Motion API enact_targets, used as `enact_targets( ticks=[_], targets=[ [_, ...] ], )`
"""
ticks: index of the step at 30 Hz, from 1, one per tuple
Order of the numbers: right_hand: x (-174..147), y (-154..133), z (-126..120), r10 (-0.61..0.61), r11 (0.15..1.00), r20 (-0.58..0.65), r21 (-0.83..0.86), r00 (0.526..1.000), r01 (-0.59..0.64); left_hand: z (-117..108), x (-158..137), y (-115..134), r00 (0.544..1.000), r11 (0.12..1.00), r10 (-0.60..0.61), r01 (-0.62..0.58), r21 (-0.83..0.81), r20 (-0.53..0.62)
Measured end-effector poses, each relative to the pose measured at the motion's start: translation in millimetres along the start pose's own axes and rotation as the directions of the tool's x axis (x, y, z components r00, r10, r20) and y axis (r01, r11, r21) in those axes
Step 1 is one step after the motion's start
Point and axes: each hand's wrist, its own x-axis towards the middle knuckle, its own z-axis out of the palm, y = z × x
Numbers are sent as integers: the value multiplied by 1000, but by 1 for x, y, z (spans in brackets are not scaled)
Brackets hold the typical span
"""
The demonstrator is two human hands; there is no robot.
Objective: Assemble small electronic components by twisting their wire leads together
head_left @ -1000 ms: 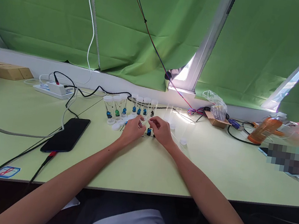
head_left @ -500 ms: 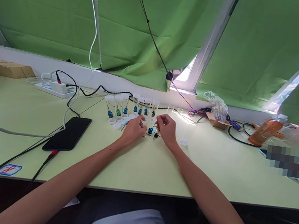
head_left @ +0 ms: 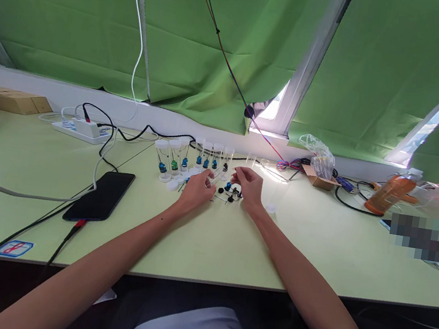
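Above the table's middle, my left hand is closed around a clear plastic tube, which tilts toward my right hand. My right hand has its thumb and fingers pinched together, and a small blue part on a thin stem hangs just beneath the fingertips. Below it on the table lie several loose small black parts with thin metal pins. Behind my left hand stand several capped clear tubes with blue or green parts inside. A few white caps lie beside that hand.
At the left are a black phone with a cable and a white power strip. To the right lie a white cap, a small cardboard box with a plastic bag, and an orange drink bottle. Green curtains hang behind.
My right hand has shifted slightly right, and the blue part has moved right and a little up with it. More small black parts show below. My left hand stays with the tube.
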Motion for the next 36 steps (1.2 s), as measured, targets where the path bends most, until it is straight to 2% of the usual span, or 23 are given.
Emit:
enact_targets(
  ticks=[9, 15, 22, 36],
  targets=[
    [2, -1, -4, -93, 992, -72, -97, 993, 86, -7, -4, 4, 1000, 995, -15, 14, 99, 13],
    [7, 3, -5, -18, 998, -172, 53, 985, 27, -10, -6, 6, 999, 990, -11, 7, 140, 30],
    [11, 1, -7, -10, 990, -291, 130, 957, 50, -10, -7, 7, 998, 985, 4, -14, 174, 58],
    [13, 5, -6, 144, 957, -262, 280, 954, -68, -6, -4, 3, 993, 988, 74, -86, 129, 96]
  ],
)
